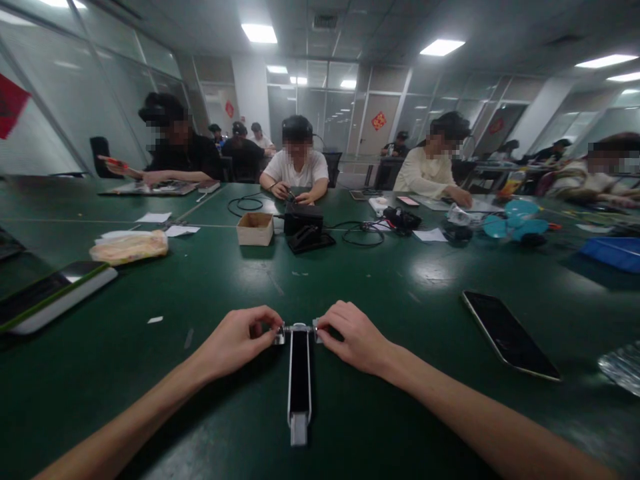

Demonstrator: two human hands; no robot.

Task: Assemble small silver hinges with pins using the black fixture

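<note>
A long narrow device [300,373] with a black centre, a pale metal rim and a silvery block at its near end lies on the green table [225,427]. Small metal parts stick out on both sides of its far end. My left hand [245,337] pinches the metal part on the left between thumb and fingers. On the opposite side, my right hand [353,337] has its thumb and fingers closed on the right metal part. Both hands rest low over the table, one on each side of the device.
A phone [510,337] lies to the right, near clear plastic [623,367]. At the left are a green-edged tablet [50,293] and a plastic bag [130,247]. Farther off stand a small box [255,230] and a black stand [305,227] with cables. Several people sit beyond.
</note>
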